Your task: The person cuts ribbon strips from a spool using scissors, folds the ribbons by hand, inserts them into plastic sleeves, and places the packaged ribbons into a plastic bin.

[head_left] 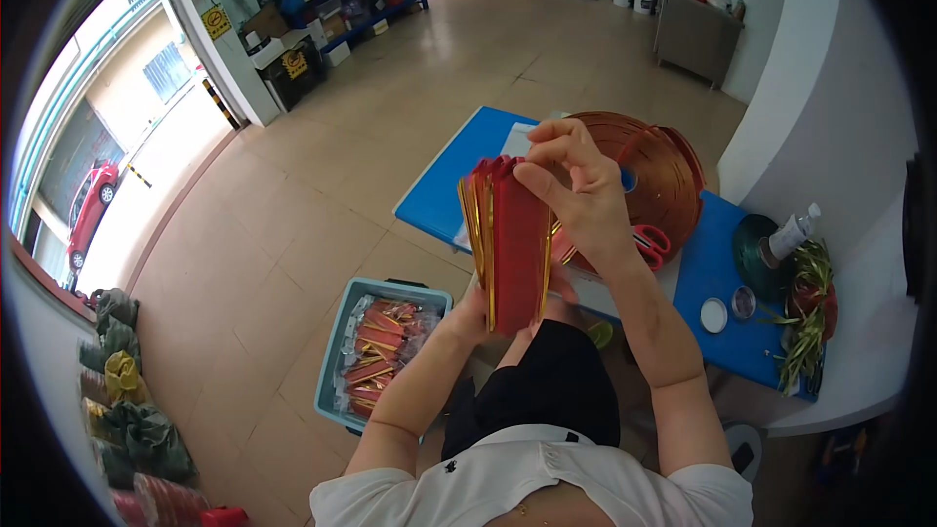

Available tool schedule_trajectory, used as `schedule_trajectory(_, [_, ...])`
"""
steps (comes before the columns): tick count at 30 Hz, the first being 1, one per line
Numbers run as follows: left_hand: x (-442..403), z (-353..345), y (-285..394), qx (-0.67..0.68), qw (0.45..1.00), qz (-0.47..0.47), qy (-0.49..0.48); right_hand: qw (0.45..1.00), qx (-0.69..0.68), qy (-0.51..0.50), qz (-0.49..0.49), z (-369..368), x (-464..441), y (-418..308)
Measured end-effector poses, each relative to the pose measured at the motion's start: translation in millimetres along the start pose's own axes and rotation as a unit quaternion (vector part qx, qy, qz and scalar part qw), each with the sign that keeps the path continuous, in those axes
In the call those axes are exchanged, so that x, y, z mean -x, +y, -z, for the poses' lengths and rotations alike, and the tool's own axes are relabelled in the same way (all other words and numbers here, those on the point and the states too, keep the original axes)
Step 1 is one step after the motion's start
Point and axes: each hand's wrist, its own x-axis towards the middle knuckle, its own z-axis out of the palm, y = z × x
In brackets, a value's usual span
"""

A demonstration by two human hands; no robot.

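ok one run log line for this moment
left hand: holding red-and-gold bundle low | right hand: at bundle's top | brown coil: on blue table | teal bin: holding red-and-gold pieces

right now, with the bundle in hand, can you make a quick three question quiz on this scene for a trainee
1. Which hand grips the lower part of the red-and-gold bundle?
2. True or false: the blue-green crate stands on the floor.
3. The handles of the scissors are: a) green, b) red, c) black.

Key: 1. The left hand. 2. True. 3. b.
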Motion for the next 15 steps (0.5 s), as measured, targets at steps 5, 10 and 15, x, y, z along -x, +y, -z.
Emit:
schedule_trajectory(5, [14, -1, 2, -0.177, 0.982, 0.061, 0.029, 0.96, -0.192, -0.021, -0.201, 1, 10, -11])
schedule_trajectory(10, [14, 5, 10, -0.085, 0.988, 0.13, -0.007, 0.885, -0.342, -0.037, -0.315, 6, 19, -8])
schedule_trajectory(15, [22, 8, 3, -0.114, 0.982, 0.129, -0.078, 0.87, -0.384, -0.005, -0.31, 10, 36, 2])
